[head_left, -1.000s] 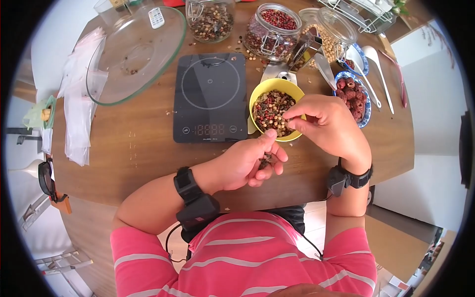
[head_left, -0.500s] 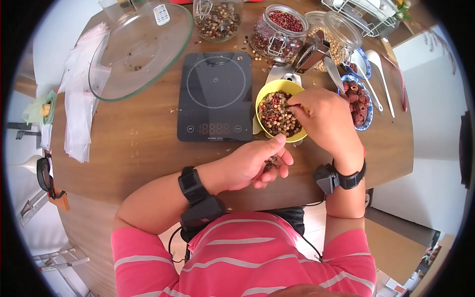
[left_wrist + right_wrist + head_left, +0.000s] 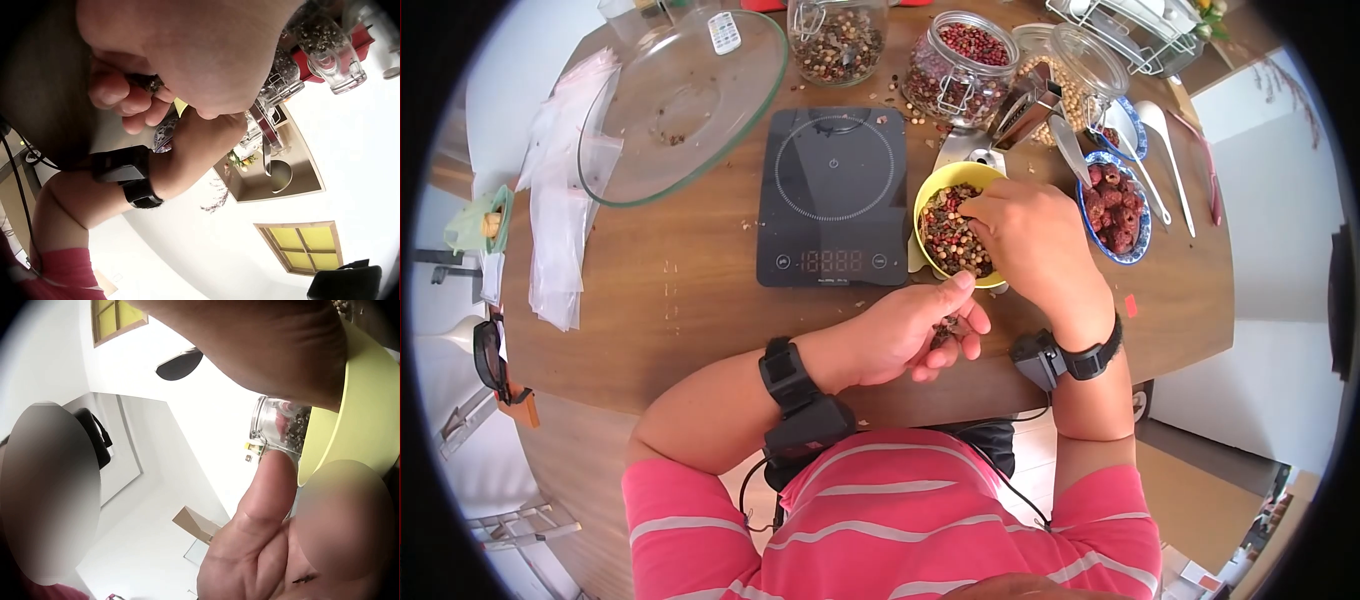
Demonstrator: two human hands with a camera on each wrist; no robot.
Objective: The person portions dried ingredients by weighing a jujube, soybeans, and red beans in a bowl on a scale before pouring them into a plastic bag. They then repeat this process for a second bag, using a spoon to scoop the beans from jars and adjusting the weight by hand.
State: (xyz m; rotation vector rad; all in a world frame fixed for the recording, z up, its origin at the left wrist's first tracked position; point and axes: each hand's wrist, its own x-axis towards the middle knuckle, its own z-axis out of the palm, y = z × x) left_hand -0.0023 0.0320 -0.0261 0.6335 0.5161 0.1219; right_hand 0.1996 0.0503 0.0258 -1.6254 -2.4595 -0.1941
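Observation:
A yellow bowl (image 3: pixel 923 186) holds mixed peppercorns (image 3: pixel 950 235) in red, cream and dark tones. My right hand (image 3: pixel 1040 245) reaches over its right side, thumb and fingertips down at the mix; whether they pinch anything I cannot tell. Just in front of the bowl, my left hand (image 3: pixel 910 330) is half curled, palm up, with dark dried bits (image 3: pixel 943 332) cupped in its fingers. Its thumb tip overlaps the bowl's near rim in the head view. The left wrist view also shows the dark bits (image 3: pixel 150 82) between palm and fingers.
Left of the bowl lies a black kitchen scale (image 3: pixel 832 200). Behind stand glass jars, one with red peppercorns (image 3: pixel 960 65). A metal grater-like tool (image 3: pixel 1028 108), a blue-patterned dish of dark red dried fruit (image 3: pixel 1115 210) and white spoons (image 3: pixel 1165 150) are right. A glass lid (image 3: pixel 690 110) and plastic bags (image 3: pixel 565 200) are left.
My right hand has moved left and lower over the bowl, its fingertips going from above the mix down to it. The left hand still cups the dark bits, nearly unmoved.

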